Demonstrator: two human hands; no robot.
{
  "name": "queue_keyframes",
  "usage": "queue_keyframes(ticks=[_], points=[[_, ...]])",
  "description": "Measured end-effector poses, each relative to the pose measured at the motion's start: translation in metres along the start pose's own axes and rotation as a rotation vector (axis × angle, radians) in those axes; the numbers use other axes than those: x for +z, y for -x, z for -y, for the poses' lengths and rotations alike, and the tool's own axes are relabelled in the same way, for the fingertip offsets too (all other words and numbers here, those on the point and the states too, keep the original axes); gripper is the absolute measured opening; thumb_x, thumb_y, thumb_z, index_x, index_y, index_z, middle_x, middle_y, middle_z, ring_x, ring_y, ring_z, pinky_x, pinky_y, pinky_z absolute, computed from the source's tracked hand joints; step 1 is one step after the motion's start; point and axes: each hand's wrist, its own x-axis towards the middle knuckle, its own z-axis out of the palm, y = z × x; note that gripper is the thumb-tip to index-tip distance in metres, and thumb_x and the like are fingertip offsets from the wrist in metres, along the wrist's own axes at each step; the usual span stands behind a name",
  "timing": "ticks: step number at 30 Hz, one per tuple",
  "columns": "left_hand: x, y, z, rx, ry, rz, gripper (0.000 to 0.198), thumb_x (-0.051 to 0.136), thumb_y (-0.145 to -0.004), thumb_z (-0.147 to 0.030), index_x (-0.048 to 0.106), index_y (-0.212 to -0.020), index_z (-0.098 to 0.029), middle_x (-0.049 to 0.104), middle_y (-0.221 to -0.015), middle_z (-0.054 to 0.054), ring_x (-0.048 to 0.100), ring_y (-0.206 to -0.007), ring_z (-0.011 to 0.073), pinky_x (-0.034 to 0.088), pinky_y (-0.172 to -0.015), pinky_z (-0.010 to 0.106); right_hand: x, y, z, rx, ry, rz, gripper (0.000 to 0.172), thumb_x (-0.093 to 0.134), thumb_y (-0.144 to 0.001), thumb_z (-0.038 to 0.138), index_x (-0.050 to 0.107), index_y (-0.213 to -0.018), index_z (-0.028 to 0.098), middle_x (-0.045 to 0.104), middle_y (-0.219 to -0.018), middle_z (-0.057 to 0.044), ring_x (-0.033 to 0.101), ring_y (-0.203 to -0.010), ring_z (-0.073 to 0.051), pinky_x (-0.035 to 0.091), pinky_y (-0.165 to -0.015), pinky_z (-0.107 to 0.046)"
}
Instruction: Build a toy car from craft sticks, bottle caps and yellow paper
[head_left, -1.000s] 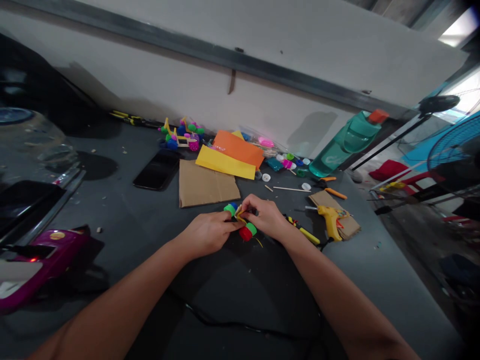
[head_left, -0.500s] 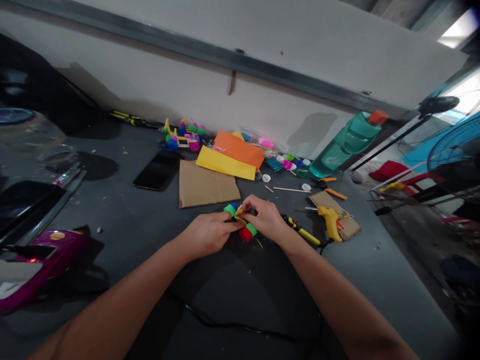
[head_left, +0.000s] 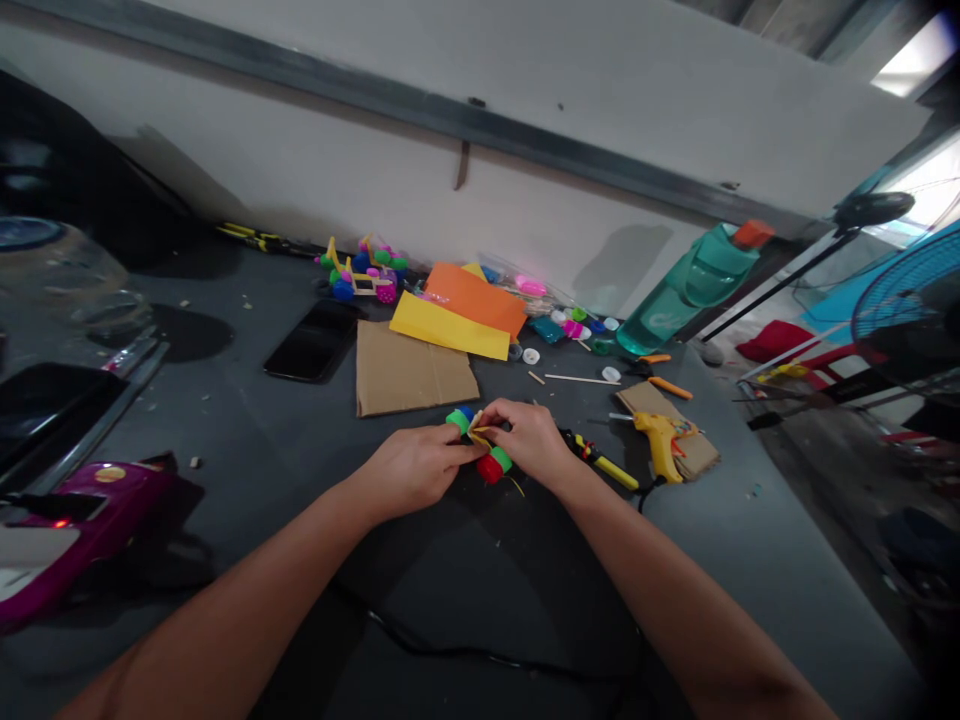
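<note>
Both of my hands meet over a small craft toy car with bottle-cap wheels. Its red cap (head_left: pixel 490 469) and green cap (head_left: pixel 502 458) show at the near side, while another green cap (head_left: pixel 457 421) and a blue cap sit at the far left. My left hand (head_left: pixel 412 466) is closed on the toy, index finger stretched along it. My right hand (head_left: pixel 527 438) pinches a small yellow piece (head_left: pixel 478 434) at the toy's middle. Fingers hide much of the body. A thin yellow strand (head_left: pixel 515 487) lies beside the red cap.
Cardboard (head_left: pixel 414 378) lies behind, under yellow paper (head_left: pixel 450 328). To the right are a glue gun (head_left: pixel 663 442), yellow-handled pliers (head_left: pixel 611 468) and a teal bottle (head_left: pixel 686 290). A phone (head_left: pixel 311 342) and a finished-looking cap toy (head_left: pixel 364 275) lie left; a cable (head_left: pixel 450 648) crosses the front.
My right hand has lowered slightly, and the yellow piece in its pinch has tipped flatter against the toy. My left hand keeps its place.
</note>
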Motion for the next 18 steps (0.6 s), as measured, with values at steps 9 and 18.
queue_keyframes(ticks=[9, 18], points=[[-0.001, 0.000, 0.000, -0.009, 0.008, 0.001, 0.039, 0.042, -0.087, -0.015, 0.062, -0.116, -0.031, 0.064, -0.095, 0.003, 0.064, -0.083, 0.0160, 0.053, -0.068, 0.026, 0.001, -0.002, -0.009, 0.003, -0.025, -0.018, 0.004, 0.070, -0.074, 0.020, 0.069, -0.075, 0.023, 0.066, -0.074, 0.001, 0.057, -0.072, -0.014, 0.041, -0.065, -0.025], [-0.003, -0.001, 0.001, -0.036, 0.017, 0.015, 0.040, 0.042, -0.086, -0.014, 0.062, -0.116, -0.032, 0.064, -0.097, 0.002, 0.064, -0.084, 0.0172, 0.053, -0.068, 0.029, 0.001, -0.003, -0.011, 0.044, -0.060, 0.023, 0.010, 0.068, -0.074, 0.016, 0.071, -0.078, 0.024, 0.067, -0.077, 0.000, 0.060, -0.075, -0.015, 0.044, -0.070, -0.027]])
